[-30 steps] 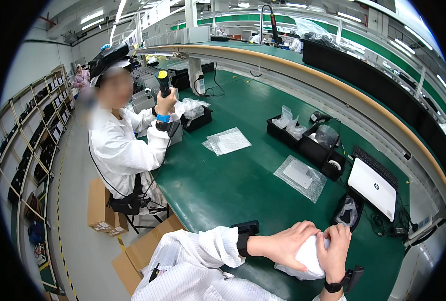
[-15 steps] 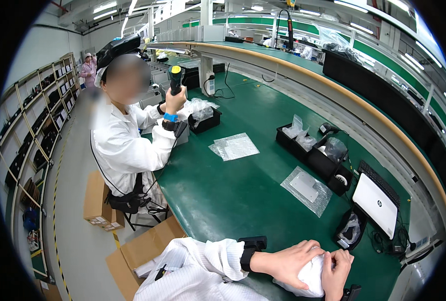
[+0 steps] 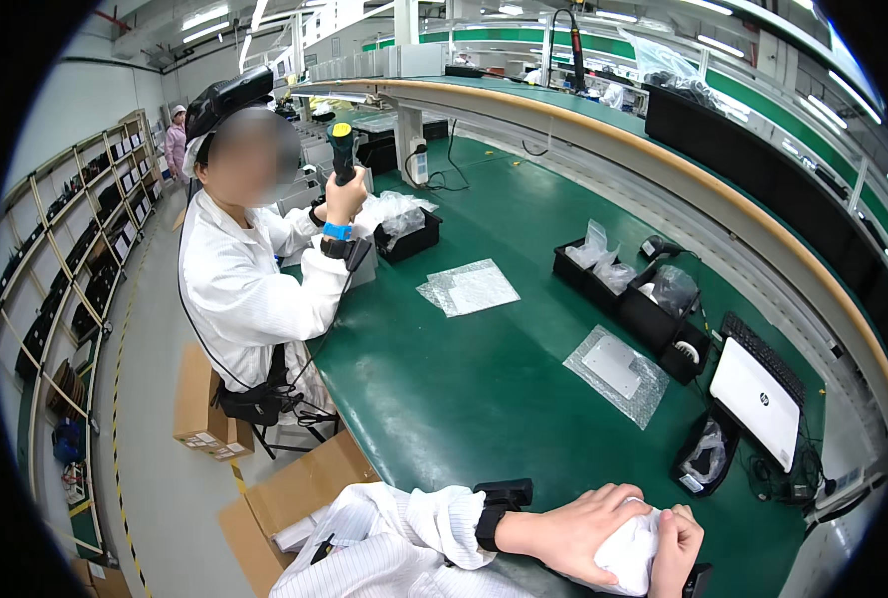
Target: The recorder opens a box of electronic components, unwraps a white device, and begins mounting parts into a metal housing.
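At the front edge of the green table, my hands hold a white wrapped bundle (image 3: 627, 551) between them. My left hand (image 3: 575, 535) lies over its left side, with fingers curved across the top. On the other side, my right hand (image 3: 676, 551) grips it with bent fingers. What is inside the white wrapping cannot be seen. Beyond my hands, a flat light-grey plate (image 3: 611, 366) rests on a sheet of bubble wrap (image 3: 645, 406).
Black bins (image 3: 653, 311) with plastic bags stand at the right, near a white laptop (image 3: 756, 401) and a black tray (image 3: 705, 453). A co-worker (image 3: 254, 269) at the left holds a power screwdriver (image 3: 341, 151). An open cardboard box (image 3: 309, 485) sits beside the table.
My right hand's fingers have shifted on the bundle and draw in more tightly at its right side. More of the white top shows between my hands. My left hand keeps its hold.
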`<state>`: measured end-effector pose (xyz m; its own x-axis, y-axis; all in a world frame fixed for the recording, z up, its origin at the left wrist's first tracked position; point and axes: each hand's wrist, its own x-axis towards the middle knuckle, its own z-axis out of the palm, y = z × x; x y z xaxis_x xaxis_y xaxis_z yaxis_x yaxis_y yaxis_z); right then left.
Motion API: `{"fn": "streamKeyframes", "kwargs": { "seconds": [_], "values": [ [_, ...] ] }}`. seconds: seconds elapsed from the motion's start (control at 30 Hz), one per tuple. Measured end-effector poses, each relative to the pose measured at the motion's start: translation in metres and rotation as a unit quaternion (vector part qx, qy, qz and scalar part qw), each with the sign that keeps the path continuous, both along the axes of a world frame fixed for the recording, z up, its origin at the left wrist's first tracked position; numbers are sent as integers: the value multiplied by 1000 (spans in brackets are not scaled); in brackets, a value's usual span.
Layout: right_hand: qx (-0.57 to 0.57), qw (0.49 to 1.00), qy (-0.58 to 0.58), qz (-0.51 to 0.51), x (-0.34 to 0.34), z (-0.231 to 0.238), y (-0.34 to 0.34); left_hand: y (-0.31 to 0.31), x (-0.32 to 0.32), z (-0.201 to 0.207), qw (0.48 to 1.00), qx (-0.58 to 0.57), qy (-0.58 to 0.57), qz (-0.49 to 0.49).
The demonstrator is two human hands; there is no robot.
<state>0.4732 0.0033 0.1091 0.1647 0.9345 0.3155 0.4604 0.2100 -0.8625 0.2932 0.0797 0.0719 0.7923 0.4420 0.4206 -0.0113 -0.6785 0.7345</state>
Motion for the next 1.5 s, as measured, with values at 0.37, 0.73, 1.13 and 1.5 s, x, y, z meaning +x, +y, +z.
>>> {"fn": "streamKeyframes", "kwargs": {
  "seconds": [0.37,0.73,1.13,1.5],
  "values": [
    [103,953,-283,-41,-23,7,-20,0,-3,1,999,-13,10,-30],
    [90,795,591,104,25,-28,17,31,-2,14,996,7,47,-72],
    [107,762,636,59,40,-25,14,33,-1,31,988,104,66,-91],
    [91,776,599,173,59,-38,28,39,27,51,924,345,6,-164]
  ]
}}
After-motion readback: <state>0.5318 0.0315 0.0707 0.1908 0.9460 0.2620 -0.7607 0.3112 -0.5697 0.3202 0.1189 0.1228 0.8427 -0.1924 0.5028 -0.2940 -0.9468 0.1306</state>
